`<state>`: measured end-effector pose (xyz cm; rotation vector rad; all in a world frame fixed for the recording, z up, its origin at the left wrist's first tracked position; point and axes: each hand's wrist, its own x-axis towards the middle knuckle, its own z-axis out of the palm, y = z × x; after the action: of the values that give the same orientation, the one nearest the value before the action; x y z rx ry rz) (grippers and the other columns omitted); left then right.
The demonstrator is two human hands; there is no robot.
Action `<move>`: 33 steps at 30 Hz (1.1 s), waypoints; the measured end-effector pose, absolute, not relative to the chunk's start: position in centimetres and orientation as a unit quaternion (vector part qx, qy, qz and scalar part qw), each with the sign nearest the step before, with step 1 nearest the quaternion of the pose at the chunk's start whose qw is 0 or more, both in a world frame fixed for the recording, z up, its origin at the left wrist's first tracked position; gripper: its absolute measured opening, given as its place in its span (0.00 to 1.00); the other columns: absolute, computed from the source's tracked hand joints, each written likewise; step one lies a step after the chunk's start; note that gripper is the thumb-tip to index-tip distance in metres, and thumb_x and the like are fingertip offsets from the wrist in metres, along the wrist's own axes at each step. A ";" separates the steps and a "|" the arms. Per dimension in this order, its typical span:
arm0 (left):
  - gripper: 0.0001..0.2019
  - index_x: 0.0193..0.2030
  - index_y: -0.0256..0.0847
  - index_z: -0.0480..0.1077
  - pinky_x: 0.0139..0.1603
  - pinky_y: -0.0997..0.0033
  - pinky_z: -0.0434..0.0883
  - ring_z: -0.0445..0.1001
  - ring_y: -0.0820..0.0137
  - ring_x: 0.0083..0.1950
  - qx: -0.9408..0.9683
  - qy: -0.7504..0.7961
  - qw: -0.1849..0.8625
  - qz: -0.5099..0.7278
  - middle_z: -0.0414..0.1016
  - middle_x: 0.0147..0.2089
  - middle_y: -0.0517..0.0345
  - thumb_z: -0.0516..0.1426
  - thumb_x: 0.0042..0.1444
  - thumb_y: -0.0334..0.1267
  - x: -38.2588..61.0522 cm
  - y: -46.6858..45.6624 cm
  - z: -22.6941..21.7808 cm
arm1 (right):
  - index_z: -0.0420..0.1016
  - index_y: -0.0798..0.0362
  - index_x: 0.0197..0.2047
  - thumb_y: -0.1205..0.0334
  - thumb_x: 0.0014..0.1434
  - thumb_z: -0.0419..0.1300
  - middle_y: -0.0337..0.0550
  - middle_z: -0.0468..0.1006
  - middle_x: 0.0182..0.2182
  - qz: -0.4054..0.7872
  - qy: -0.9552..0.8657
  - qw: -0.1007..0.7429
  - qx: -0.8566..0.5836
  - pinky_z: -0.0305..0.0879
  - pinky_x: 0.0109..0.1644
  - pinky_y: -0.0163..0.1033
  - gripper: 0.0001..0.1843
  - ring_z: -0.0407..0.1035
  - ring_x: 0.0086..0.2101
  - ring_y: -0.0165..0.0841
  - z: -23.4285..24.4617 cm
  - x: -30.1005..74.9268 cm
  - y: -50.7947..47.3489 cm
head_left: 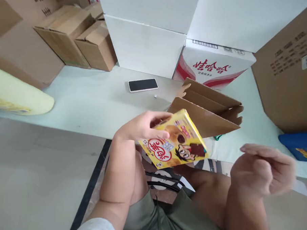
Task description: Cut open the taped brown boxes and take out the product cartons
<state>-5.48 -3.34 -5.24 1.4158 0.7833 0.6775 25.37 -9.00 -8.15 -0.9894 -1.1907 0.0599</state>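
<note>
My left hand (142,126) grips a yellow snack box (176,143) printed with a cartoon face and red lettering, holding it tilted above my lap. My right hand (264,169) hovers to the right of the box with curled, blurred fingers and nothing in it. Just behind the yellow box, an open brown cardboard carton (209,109) sits on the pale table (93,102) with its flaps up.
A black phone (143,85) lies on the table. White boxes (146,47) and a red-and-white printed carton (214,68) stand behind it. Brown cartons stack at the back left (77,40) and right (290,66). A yellow roll (17,95) lies left, a blue object (298,145) right.
</note>
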 end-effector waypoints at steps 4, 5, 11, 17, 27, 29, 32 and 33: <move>0.29 0.64 0.42 0.74 0.56 0.60 0.81 0.84 0.56 0.58 0.729 0.308 0.587 0.172 0.84 0.61 0.51 0.67 0.54 0.41 -5.2 -3.4 -5.4 | 0.69 0.41 0.65 0.50 0.62 0.66 0.50 0.73 0.62 0.261 -0.682 0.468 -0.498 0.77 0.54 0.56 0.30 0.71 0.60 0.48 -6.1 22.4 -11.8; 0.29 0.65 0.42 0.74 0.57 0.61 0.80 0.84 0.56 0.58 0.740 0.295 0.582 0.164 0.84 0.61 0.51 0.66 0.54 0.41 -5.1 -3.4 -5.6 | 0.64 0.41 0.69 0.48 0.63 0.66 0.51 0.70 0.66 0.298 -0.698 0.415 -0.502 0.77 0.57 0.54 0.33 0.70 0.62 0.46 -5.9 21.8 -12.0; 0.31 0.65 0.40 0.73 0.65 0.58 0.75 0.79 0.55 0.64 0.736 0.322 0.553 0.222 0.80 0.64 0.46 0.66 0.58 0.52 -6.0 -3.8 -6.1 | 0.67 0.46 0.62 0.41 0.61 0.66 0.48 0.82 0.45 0.462 -0.599 0.338 -0.559 0.78 0.42 0.44 0.31 0.79 0.41 0.39 -5.6 21.0 -12.4; 0.37 0.61 0.44 0.74 0.65 0.51 0.76 0.77 0.52 0.65 0.531 0.428 0.567 0.462 0.79 0.60 0.43 0.63 0.55 0.69 -7.4 -4.3 -5.8 | 0.64 0.41 0.52 0.51 0.61 0.65 0.38 0.80 0.48 0.382 -0.357 0.640 -0.563 0.77 0.43 0.39 0.19 0.78 0.44 0.33 -5.0 19.6 -12.8; 0.32 0.67 0.52 0.68 0.54 0.60 0.83 0.79 0.61 0.54 0.554 0.343 0.576 0.494 0.76 0.55 0.51 0.69 0.58 0.52 -4.0 -3.9 -6.6 | 0.62 0.40 0.59 0.55 0.46 0.77 0.40 0.77 0.56 0.499 -0.297 0.641 -0.502 0.78 0.52 0.42 0.41 0.76 0.50 0.34 -6.6 13.9 -12.0; 0.41 0.74 0.58 0.59 0.54 0.56 0.85 0.80 0.57 0.57 0.548 0.300 0.616 0.480 0.76 0.60 0.49 0.70 0.57 0.51 -3.7 -4.3 -6.4 | 0.60 0.39 0.59 0.52 0.48 0.76 0.40 0.77 0.56 0.505 -0.318 0.637 -0.488 0.78 0.54 0.44 0.40 0.76 0.52 0.35 -6.6 14.0 -11.9; 0.43 0.76 0.61 0.53 0.57 0.49 0.85 0.81 0.52 0.60 0.529 0.221 0.655 0.491 0.78 0.62 0.50 0.68 0.59 0.52 -3.4 -4.6 -6.0 | 0.58 0.39 0.60 0.44 0.55 0.71 0.44 0.74 0.61 0.507 -0.371 0.608 -0.485 0.78 0.59 0.50 0.36 0.74 0.58 0.40 -6.8 14.9 -11.4; 0.41 0.76 0.61 0.54 0.57 0.47 0.84 0.81 0.52 0.60 0.527 0.215 0.650 0.503 0.79 0.60 0.50 0.68 0.60 0.52 -3.4 -4.5 -6.1 | 0.58 0.39 0.61 0.43 0.57 0.70 0.45 0.72 0.64 0.506 -0.395 0.594 -0.485 0.77 0.60 0.53 0.35 0.73 0.60 0.42 -6.9 15.3 -11.1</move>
<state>-3.40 -4.54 -6.07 1.1972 0.4893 1.1418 15.31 -11.14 -6.91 -1.1270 -0.9182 1.1749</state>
